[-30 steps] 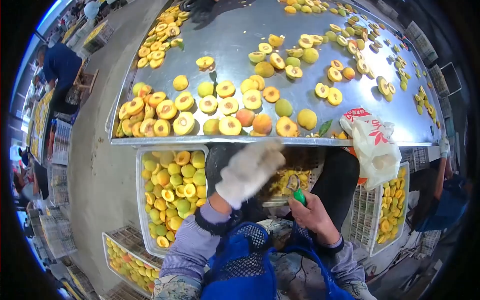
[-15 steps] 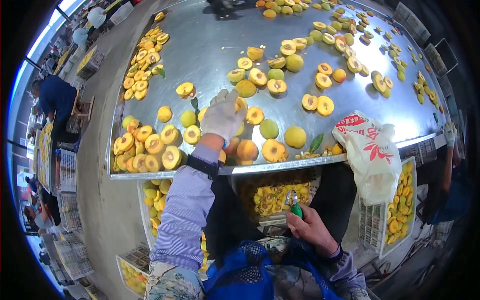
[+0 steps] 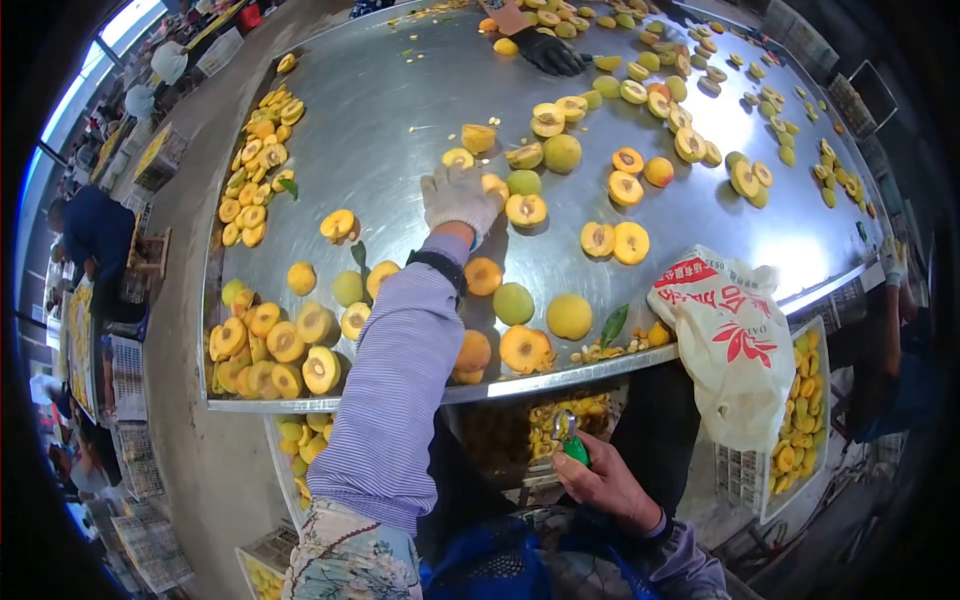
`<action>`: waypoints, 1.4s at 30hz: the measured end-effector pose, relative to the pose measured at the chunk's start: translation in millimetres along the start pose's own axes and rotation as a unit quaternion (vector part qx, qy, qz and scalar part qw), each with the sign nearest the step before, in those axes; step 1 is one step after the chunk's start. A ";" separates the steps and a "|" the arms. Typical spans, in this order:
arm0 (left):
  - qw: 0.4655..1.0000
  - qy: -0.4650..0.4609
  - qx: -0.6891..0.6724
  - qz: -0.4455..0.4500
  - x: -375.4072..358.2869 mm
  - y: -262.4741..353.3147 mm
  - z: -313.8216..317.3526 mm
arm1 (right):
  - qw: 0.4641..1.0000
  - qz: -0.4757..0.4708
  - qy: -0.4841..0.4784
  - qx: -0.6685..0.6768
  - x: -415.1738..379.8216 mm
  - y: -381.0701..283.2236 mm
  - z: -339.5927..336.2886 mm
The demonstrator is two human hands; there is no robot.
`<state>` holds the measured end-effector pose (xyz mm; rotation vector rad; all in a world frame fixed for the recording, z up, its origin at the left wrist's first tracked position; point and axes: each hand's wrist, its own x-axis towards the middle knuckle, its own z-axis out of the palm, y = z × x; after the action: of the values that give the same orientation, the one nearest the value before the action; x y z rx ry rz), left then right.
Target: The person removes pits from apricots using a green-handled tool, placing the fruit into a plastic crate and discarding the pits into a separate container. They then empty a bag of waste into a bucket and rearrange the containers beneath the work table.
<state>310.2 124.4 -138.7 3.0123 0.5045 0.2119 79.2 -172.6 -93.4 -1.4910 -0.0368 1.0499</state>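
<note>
My left hand point(image 3: 462, 200), in a pale work glove, reaches out over the steel table with its fingers curled down. A peach half point(image 3: 495, 187) shows at the thumb side, and the hand covers other fruit beneath it. Close by lie a whole greenish peach point(image 3: 523, 182) and a cut half point(image 3: 525, 210). My bare right hand point(image 3: 608, 487), low near my lap, is closed around a pitting tool point(image 3: 574, 449) with a green handle and a looped metal head. Several halves point(image 3: 285, 342) are heaped at the near left corner.
A white plastic bag point(image 3: 735, 345) hangs over the table's front edge. Crates of fruit point(image 3: 797, 400) stand below. Across the table is another person's black-gloved hand point(image 3: 550, 52). A light-gloved hand point(image 3: 893, 258) appears at the far right. Halves line the left rim.
My left hand has moved farther out over the table. The view has shifted, and the other person's black-gloved hand has come farther into view. My right hand still holds the pitting tool.
</note>
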 end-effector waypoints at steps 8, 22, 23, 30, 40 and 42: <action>0.711 -0.182 -0.674 -0.084 -90.8 2.8 -72.2 | 1.000 -0.024 0.002 0.016 -1.4 -21.2 -3.8; 0.522 -0.168 -0.831 -0.090 -269.4 33.6 -116.3 | 0.980 -0.165 -0.017 -0.109 -24.6 -43.3 32.1; 0.530 -0.154 -0.829 -0.088 -273.5 35.1 -118.9 | 0.981 -0.163 -0.018 -0.103 -27.5 -45.4 33.9; 0.527 -0.051 -0.841 -0.112 -300.1 56.8 -137.2 | 0.977 -0.176 -0.025 -0.121 -45.2 -43.9 39.6; 0.770 -0.015 -0.634 0.070 -293.6 49.7 -157.6 | 0.966 -0.044 -0.214 0.138 -57.6 -40.5 35.2; 0.761 0.018 -0.639 0.110 -291.5 51.8 -161.8 | 0.958 -0.025 -0.239 0.159 -57.5 -37.5 32.0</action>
<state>29.6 -11.3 -9.6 1.6822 -0.0590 0.4092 46.2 -171.6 -25.3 -0.9204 -0.2354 1.2891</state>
